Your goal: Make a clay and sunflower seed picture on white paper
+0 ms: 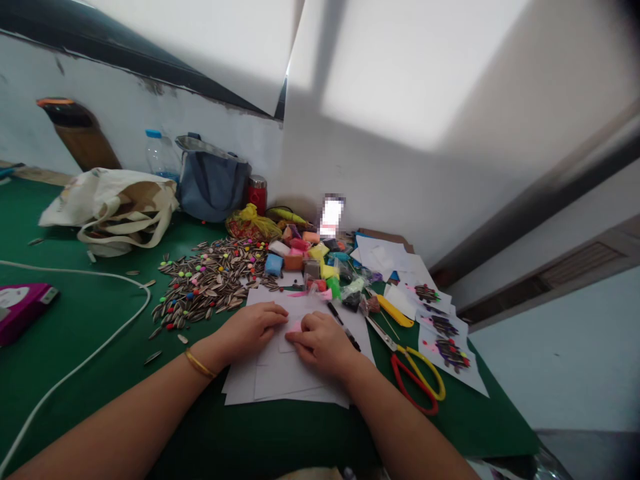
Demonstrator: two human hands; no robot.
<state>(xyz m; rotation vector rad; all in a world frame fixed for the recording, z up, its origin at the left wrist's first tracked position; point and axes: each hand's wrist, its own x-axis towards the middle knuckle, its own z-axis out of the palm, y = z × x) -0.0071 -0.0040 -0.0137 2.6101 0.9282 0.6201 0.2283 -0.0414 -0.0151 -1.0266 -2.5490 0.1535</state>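
Observation:
My left hand (256, 328) lies on a stack of white paper (280, 383), its fingers stretched out and pressing the sheets down, with nothing in it. My right hand (323, 343) has its fingers curled together over a small flat piece of pink clay (295, 327), which rests on a small white sheet on top of the stack. The fingertips hide part of the clay. Just beyond my right hand, a black pen (344, 327) lies across the paper's right side.
Scissors (407, 360) and a yellow utility knife (395, 311) lie to the right, near papers with seed-and-clay figures (453, 353). Sunflower seeds (210, 280) with coloured balls spread to the left. Packets of coloured clay (310, 260) sit behind. A white cable (100, 333) crosses the green tabletop.

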